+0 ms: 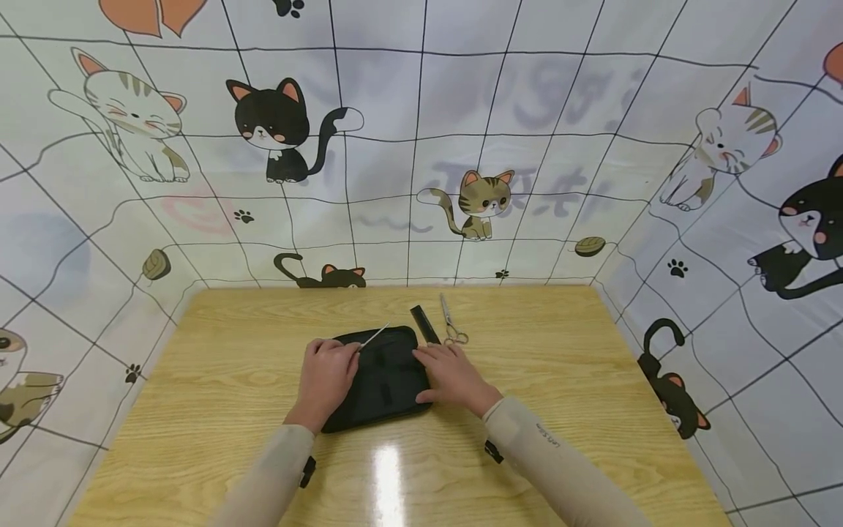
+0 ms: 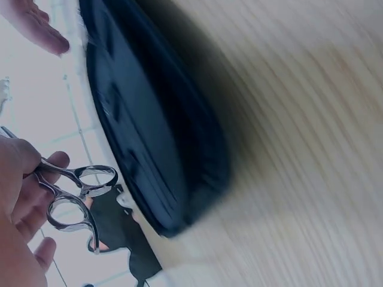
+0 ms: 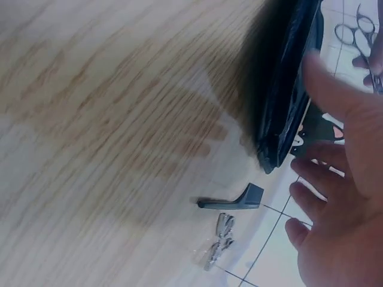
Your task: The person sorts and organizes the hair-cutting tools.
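Observation:
My left hand grips a pair of metal scissors at the left side of a black case. Their finger rings stick out from the hand in the left wrist view, while a thin blade points up and right in the head view. The case lies on the wooden table, and dark strap-like strips show on its inner face. My right hand rests at the case's right edge with its fingers fairly straight, the thumb spread apart. Nothing shows in its grasp.
Beyond the right hand lie a black comb and a second pair of scissors, side by side on the table. A cat-patterned curtain hangs behind and along both sides.

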Tool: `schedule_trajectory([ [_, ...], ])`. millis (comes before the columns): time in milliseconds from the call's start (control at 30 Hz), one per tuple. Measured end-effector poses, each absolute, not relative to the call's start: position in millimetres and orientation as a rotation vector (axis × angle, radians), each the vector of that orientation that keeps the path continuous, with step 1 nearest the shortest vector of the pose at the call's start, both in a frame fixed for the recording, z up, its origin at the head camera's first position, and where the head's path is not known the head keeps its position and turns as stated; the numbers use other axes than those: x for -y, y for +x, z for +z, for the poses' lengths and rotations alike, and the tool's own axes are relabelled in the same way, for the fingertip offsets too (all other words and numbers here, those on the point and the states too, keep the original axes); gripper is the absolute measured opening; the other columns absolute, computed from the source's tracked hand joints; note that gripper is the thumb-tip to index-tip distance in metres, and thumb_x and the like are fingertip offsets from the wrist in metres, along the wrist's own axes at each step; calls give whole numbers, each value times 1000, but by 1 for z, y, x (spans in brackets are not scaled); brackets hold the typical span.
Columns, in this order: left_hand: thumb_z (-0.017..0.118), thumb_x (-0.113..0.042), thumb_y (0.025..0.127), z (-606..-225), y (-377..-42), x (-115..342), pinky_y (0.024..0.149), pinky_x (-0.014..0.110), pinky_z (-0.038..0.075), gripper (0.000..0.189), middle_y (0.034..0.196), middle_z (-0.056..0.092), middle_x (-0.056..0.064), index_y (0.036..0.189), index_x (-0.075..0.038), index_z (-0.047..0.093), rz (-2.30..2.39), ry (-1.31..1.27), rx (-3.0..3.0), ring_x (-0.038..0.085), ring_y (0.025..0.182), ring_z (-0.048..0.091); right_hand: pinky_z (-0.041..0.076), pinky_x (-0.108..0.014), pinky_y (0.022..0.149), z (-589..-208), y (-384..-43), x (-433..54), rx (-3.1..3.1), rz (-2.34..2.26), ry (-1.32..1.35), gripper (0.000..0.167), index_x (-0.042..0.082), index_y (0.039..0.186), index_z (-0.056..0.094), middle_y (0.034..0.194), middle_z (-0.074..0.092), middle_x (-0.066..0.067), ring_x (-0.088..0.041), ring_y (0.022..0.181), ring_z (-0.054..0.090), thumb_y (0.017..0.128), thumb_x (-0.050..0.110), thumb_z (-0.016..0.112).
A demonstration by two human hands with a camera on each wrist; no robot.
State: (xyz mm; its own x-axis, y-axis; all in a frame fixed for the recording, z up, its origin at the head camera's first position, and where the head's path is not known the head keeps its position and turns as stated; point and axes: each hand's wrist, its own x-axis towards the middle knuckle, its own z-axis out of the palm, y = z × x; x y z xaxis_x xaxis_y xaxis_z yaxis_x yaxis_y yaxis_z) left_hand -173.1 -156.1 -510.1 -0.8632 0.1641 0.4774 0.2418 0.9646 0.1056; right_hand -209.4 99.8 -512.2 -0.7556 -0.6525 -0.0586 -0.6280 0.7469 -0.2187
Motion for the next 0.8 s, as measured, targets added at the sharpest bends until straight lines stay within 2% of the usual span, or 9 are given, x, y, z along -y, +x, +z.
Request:
schedule_trajectory([
  [133, 72, -17, 88, -520, -175, 174, 92, 45, 47, 14, 73, 74, -2, 101, -15, 76, -124, -346, 2588, 21, 86, 67, 24, -57, 117, -515, -210, -101, -2784, -248, -1068, 91, 8, 151, 36, 157, 36, -11, -31, 147, 31, 81, 55, 71],
  [267, 73, -15, 86, -528, -175, 190, 94, 44, 47, 18, 77, 75, -2, 104, -15, 76, -29, -363, 2605, 21, 89, 66, 19, -56, 120, -522, -212, -102, -2761, -216, -1092, 95, 8, 153, 32, 160, 29, -10, -29, 150, 25, 81, 58, 69],
  [800, 71, -3, 85, -539, -167, 233, 99, 42, 43, 22, 88, 77, 2, 106, -10, 73, 163, -323, 2729, 22, 95, 67, 13, -55, 122, -530, -212, -98, -2732, -124, -1049, 97, 8, 155, 27, 163, 23, -9, -27, 152, 19, 83, 60, 66],
])
